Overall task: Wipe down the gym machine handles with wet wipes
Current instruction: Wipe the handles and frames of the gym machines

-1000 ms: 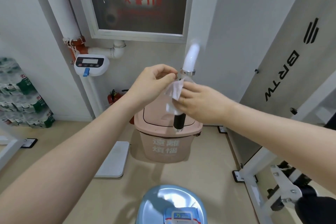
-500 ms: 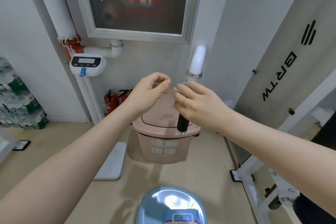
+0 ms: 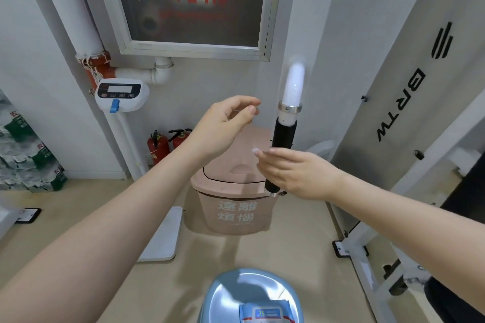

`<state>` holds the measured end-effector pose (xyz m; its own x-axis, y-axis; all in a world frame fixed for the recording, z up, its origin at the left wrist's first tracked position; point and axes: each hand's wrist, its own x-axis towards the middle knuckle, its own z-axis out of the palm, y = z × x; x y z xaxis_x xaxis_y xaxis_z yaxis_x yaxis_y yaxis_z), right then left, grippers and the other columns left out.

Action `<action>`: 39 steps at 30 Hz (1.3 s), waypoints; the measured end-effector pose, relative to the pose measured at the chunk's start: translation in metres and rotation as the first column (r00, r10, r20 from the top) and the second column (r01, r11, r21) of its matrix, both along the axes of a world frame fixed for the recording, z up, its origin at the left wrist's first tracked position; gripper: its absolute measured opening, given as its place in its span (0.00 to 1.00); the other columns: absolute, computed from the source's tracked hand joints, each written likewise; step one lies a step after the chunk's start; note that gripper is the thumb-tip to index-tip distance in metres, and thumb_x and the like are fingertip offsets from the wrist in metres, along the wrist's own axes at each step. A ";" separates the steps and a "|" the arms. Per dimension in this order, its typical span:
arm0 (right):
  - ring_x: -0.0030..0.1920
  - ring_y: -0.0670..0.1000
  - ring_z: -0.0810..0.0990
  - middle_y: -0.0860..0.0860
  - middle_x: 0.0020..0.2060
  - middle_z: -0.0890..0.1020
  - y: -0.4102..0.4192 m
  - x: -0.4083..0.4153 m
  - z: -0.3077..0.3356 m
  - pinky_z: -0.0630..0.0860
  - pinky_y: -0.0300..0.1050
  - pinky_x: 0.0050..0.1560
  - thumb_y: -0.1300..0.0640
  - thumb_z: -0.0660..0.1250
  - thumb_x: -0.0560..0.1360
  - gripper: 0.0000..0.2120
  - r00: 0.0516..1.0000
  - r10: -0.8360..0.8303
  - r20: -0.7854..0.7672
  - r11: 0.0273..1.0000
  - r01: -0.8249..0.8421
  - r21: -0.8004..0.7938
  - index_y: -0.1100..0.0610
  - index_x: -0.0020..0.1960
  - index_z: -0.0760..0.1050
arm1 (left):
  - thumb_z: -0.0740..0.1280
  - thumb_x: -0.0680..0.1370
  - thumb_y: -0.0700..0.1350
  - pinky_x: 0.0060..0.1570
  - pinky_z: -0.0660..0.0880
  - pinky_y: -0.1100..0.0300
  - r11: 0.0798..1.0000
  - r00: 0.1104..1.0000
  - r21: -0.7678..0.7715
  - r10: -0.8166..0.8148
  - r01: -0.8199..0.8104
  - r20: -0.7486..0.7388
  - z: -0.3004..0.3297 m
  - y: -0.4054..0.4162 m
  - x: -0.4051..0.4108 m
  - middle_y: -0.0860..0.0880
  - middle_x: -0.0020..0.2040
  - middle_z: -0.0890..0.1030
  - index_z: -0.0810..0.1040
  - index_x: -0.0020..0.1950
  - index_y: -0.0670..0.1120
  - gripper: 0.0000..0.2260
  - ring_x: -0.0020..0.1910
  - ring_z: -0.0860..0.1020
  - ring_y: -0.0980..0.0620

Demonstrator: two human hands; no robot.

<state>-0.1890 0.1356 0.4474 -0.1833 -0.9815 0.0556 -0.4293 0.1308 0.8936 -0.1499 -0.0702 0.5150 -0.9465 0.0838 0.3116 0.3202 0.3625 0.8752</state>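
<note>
Pink lidded bin (image 3: pixel 231 207) on floor, behind black machine handle (image 3: pixel 282 149) hanging upright. Right hand (image 3: pixel 294 173) flat, grip released, fingers straight in front of handle. Left hand (image 3: pixel 225 126) raised left of handle, thumb and forefinger nearly pinched; holding anything, cannot tell.

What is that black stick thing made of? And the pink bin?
The handle looks like matte black foam or rubber, dull with no shine, below a shiny metal ring. The bin looks like smooth pink plastic, moulded with printed letters.
</note>
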 end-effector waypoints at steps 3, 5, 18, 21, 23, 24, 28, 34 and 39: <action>0.72 0.48 0.61 0.53 0.69 0.70 0.011 0.006 0.002 0.47 0.48 0.74 0.69 0.43 0.76 0.26 0.996 0.018 0.087 0.982 -0.001 -0.190 0.60 0.69 0.68 | 0.59 0.81 0.44 0.50 0.73 0.72 0.999 0.999 -0.007 -0.032 0.032 -0.004 0.000 0.005 0.002 0.60 0.50 0.79 0.75 0.61 0.51 0.11 0.49 0.77 0.67; 0.74 0.50 0.57 0.52 0.72 0.62 0.017 0.008 0.002 0.52 0.46 0.73 0.68 0.46 0.77 0.25 0.993 0.090 0.083 0.909 -0.048 -0.414 0.60 0.72 0.62 | 0.60 0.80 0.44 0.52 0.73 0.70 0.999 0.999 -0.006 -0.047 0.047 0.006 0.000 0.009 0.003 0.59 0.52 0.79 0.75 0.61 0.51 0.11 0.51 0.77 0.64; 0.46 0.46 0.77 0.55 0.44 0.81 -0.031 0.033 0.019 0.72 0.35 0.47 0.54 0.51 0.82 0.16 0.194 0.856 0.479 0.057 0.886 -0.461 0.58 0.50 0.76 | 0.67 0.76 0.42 0.40 0.76 0.70 0.997 0.998 -0.072 0.039 -0.035 0.048 0.011 0.024 0.001 0.54 0.51 0.82 0.79 0.52 0.53 0.08 0.46 0.81 0.57; 0.40 0.47 0.72 0.61 0.38 0.78 -0.036 0.029 0.013 0.67 0.36 0.37 0.52 0.52 0.82 0.22 0.078 0.785 0.615 0.081 0.971 -0.227 0.69 0.46 0.74 | 0.67 0.76 0.43 0.42 0.78 0.68 0.990 0.994 -0.100 0.101 -0.097 0.038 0.012 0.024 0.004 0.54 0.51 0.81 0.78 0.53 0.52 0.07 0.48 0.81 0.53; 0.37 0.48 0.71 0.55 0.37 0.78 -0.039 0.035 0.006 0.65 0.39 0.36 0.52 0.51 0.81 0.20 -0.120 0.717 0.687 0.159 0.987 0.006 0.65 0.46 0.75 | 0.67 0.76 0.44 0.43 0.79 0.65 0.986 0.988 -0.094 0.146 -0.141 0.046 0.009 0.025 0.007 0.55 0.50 0.81 0.78 0.53 0.53 0.07 0.49 0.81 0.52; 0.37 0.49 0.71 0.51 0.35 0.76 -0.039 0.036 0.009 0.64 0.38 0.35 0.54 0.51 0.81 0.17 -0.175 0.722 0.670 0.178 0.982 0.064 0.61 0.44 0.74 | 0.66 0.77 0.45 0.44 0.79 0.64 0.982 0.984 -0.096 0.171 -0.166 0.045 0.008 0.026 0.008 0.55 0.50 0.80 0.78 0.54 0.53 0.07 0.49 0.81 0.51; 0.46 0.45 0.78 0.51 0.44 0.80 -0.039 0.022 0.040 0.74 0.36 0.47 0.69 0.52 0.75 0.18 -0.179 0.922 0.344 0.258 0.945 -0.201 0.54 0.50 0.76 | 0.65 0.77 0.43 0.44 0.79 0.62 0.974 0.975 -0.082 0.217 -0.213 0.043 0.006 0.031 0.010 0.57 0.48 0.80 0.77 0.54 0.53 0.07 0.49 0.80 0.51; 0.56 0.37 0.73 0.46 0.58 0.74 -0.024 0.024 -0.007 0.67 0.18 0.43 0.74 0.52 0.76 0.24 -0.382 0.659 0.648 0.563 0.822 -0.088 0.55 0.66 0.67 | 0.65 0.78 0.43 0.47 0.78 0.57 0.967 0.968 -0.096 0.242 -0.235 0.070 0.008 0.037 0.013 0.55 0.48 0.80 0.77 0.54 0.53 0.07 0.47 0.80 0.53; 0.51 0.27 0.72 0.35 0.51 0.74 -0.018 0.015 0.011 0.66 0.21 0.53 0.70 0.55 0.77 0.23 -0.253 0.739 0.625 0.506 0.821 -0.266 0.42 0.57 0.67 | 0.65 0.78 0.43 0.46 0.78 0.57 0.969 0.968 -0.086 0.240 -0.233 0.073 0.007 0.043 0.013 0.55 0.48 0.80 0.76 0.54 0.53 0.08 0.46 0.80 0.55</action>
